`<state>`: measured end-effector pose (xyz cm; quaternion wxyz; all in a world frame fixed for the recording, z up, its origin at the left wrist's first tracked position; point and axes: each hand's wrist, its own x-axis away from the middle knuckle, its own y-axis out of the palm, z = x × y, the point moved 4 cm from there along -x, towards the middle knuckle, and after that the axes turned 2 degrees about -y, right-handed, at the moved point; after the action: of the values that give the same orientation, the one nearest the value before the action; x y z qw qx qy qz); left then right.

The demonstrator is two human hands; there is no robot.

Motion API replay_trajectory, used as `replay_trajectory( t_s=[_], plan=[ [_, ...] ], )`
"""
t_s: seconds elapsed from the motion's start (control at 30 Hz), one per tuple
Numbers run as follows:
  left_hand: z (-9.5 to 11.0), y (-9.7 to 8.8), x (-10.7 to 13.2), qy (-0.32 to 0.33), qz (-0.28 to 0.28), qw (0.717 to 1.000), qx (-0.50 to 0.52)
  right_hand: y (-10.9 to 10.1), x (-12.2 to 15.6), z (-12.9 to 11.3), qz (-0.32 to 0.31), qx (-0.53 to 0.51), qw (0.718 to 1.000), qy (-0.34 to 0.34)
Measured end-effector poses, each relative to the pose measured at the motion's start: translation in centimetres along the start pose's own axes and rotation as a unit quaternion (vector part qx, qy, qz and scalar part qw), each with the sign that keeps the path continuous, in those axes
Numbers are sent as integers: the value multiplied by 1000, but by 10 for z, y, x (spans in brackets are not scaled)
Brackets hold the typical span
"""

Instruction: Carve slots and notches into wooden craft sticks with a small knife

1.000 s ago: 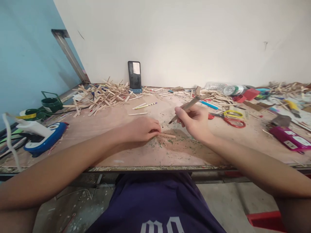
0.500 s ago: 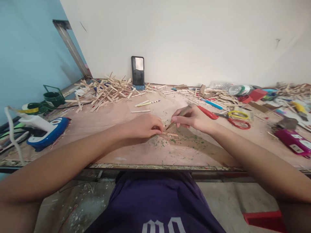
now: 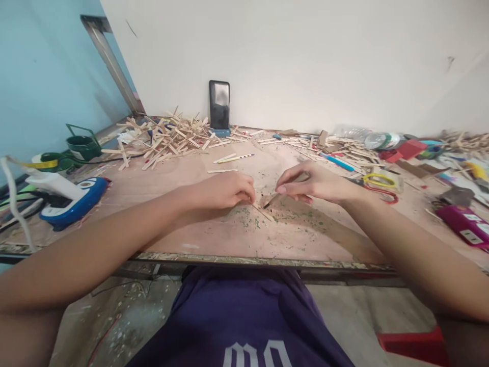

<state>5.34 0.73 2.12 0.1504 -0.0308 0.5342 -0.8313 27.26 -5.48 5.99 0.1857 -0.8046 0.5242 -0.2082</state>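
In the head view my left hand [image 3: 233,191] is closed, pinching one end of a thin wooden craft stick [image 3: 264,212] between thumb and fingertips. The stick points down and right, low over the tabletop. My right hand [image 3: 311,183] is closed around a slim pen-like tool [image 3: 272,202]. Its dark tip is beside the stick; whether it touches is too small to tell. Small dark bits and green crumbs [image 3: 252,220] lie around the stick. Behind my left hand rest another craft stick [image 3: 222,171] and a yellow patterned pencil [image 3: 239,158].
A heap of craft sticks [image 3: 168,137] lies back left, near a propped phone [image 3: 219,104]. At right are scissors [image 3: 380,187], a blue-handled tool [image 3: 336,162], a plastic bottle [image 3: 378,140] and a purple power strip [image 3: 464,224]. A blue power strip [image 3: 74,206] stands left.
The craft stick has turned, its free end now slanting more toward me. My right hand has shifted slightly right with the tool. The whole view has shifted a little.
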Motion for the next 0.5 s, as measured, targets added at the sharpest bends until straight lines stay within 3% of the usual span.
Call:
replay_trajectory(
  t_s=[0.17, 0.3, 0.5],
  plan=[
    [-1, 4, 0, -15, 26, 999, -38, -5, -1, 5, -45, 27, 999, -1],
    [9, 5, 1, 0, 14, 997, -81, -11, -1, 10, -87, 46, 995, 20],
    [14, 8, 1, -25, 9, 994, -108, 0, -3, 17, -146, 86, 985, 31]
  ],
)
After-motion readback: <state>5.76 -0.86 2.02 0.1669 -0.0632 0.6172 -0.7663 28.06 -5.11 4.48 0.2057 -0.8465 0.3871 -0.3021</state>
